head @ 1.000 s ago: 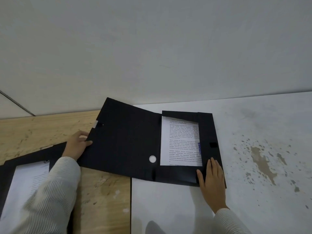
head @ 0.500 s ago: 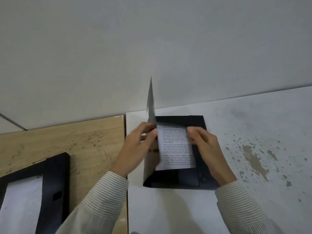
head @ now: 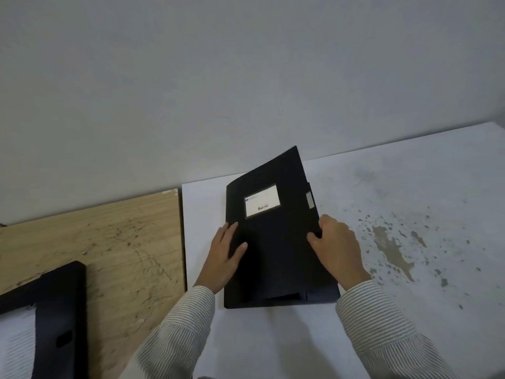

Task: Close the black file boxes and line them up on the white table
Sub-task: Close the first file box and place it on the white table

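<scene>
A black file box (head: 276, 242) lies on the white table (head: 410, 310) near its left edge. Its lid is folded over the top, with the far right corner still raised off the box. A white label (head: 262, 204) shows on the lid. My left hand (head: 225, 255) rests flat on the lid's left side, thumb on top. My right hand (head: 337, 246) grips the lid's right edge just below the grey fastener tab (head: 309, 199). A second black file box (head: 52, 310) lies open at the lower left on the wooden table, with white paper (head: 16, 348) inside.
The wooden table (head: 109, 242) butts against the white table along a dark seam. The white table's right part is stained with brown and grey spots (head: 393, 250). A plain grey wall (head: 246, 77) runs along the back of both tables.
The lid swung from lying open on the left, through upright, down over the box and its paper. My hands moved from the box's outer edges onto the lid.
</scene>
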